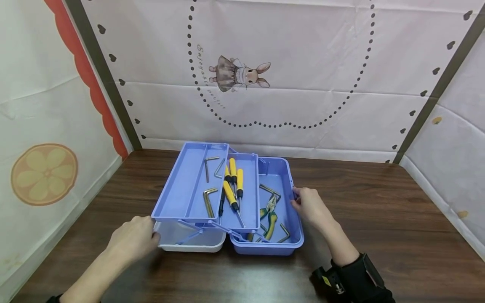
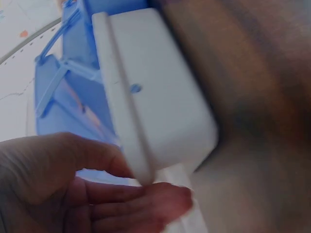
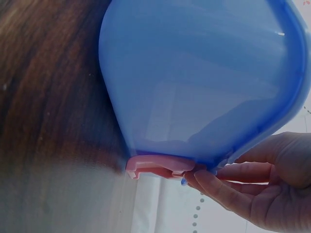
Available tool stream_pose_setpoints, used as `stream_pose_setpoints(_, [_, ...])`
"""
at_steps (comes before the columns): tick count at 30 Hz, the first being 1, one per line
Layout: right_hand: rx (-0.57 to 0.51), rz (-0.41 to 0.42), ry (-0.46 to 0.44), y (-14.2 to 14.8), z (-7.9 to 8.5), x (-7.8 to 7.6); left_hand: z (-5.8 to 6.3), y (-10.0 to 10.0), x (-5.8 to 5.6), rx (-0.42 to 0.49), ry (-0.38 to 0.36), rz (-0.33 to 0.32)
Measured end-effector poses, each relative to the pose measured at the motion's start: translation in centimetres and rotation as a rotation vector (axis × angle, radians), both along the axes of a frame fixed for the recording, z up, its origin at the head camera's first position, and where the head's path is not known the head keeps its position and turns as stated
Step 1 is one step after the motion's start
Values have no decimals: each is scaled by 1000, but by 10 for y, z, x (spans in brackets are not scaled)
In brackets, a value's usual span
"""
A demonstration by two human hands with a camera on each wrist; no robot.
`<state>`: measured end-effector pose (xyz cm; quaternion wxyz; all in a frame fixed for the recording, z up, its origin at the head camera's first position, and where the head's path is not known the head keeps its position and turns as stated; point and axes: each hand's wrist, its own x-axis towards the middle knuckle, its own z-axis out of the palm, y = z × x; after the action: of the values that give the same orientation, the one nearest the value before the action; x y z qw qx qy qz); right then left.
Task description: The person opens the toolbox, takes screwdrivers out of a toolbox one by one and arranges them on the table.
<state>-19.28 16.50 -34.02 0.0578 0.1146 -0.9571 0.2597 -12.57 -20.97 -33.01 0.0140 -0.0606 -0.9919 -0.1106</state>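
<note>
Open toolbox held at both ends

At far left, an orange-slice print [image 1: 44, 174] marks the white cloth. The left hand [image 1: 130, 240] comes next, its thumb and fingers on either side of a corner of the pale lid [image 1: 193, 247]; the left wrist view is blurred, so how firm that pinch is I cannot say. Above the lid hangs the left tray [image 1: 183, 185], with L-shaped keys [image 1: 207, 200] in its right compartment. The right tray [image 1: 251, 189] adjoins it, bearing yellow-and-black screwdrivers [image 1: 229, 193]. Further right, the open blue box [image 1: 283, 174] stands on the brown table [image 1: 379, 210]; inside lie green-handled pliers [image 1: 272, 223] and more keys. At its right side the right hand [image 1: 312, 206] holds the rim between thumb and fingers, fingertips at a pink latch [image 3: 160, 164]. A black band [image 1: 352, 277] circles the right wrist.
</note>
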Motion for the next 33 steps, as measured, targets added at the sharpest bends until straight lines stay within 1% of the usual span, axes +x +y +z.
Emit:
stream_pose_setpoints(3, [-7,2,-3,-1,-1,0,13,-3,-3,-13,-12,31])
stream_pose_setpoints(5, [-9,2,-13,-1,-2,0,23,-6,-5,3,30,56])
stream_pose_setpoints(8, [-8,-6,-27,-2,-3,0,37,-6,-8,52,132,89])
stream_pose_setpoints(10, [-9,-13,-39,-2,-3,1,45,-3,-10,86,193,91])
stream_pose_setpoints(13, [-8,-18,-42,-2,-3,0,51,7,-14,126,210,82])
stream_pose_setpoints(17, [-10,-16,-38,-2,-3,0,54,20,-22,166,195,71])
stream_pose_setpoints(22, [-11,-11,-20,-2,-4,-1,54,29,-36,185,209,74])
stream_pose_setpoints(25, [-9,-14,-14,-2,-4,-1,53,31,-45,202,179,81])
stream_pose_setpoints(28, [-3,-18,-9,-1,-3,-1,50,32,-53,224,129,80])
stream_pose_setpoints(30, [1,-21,-4,-1,-3,-1,48,32,-57,239,98,83])
stream_pose_setpoints(33, [9,-15,22,-1,-3,-1,42,33,-61,254,79,91])
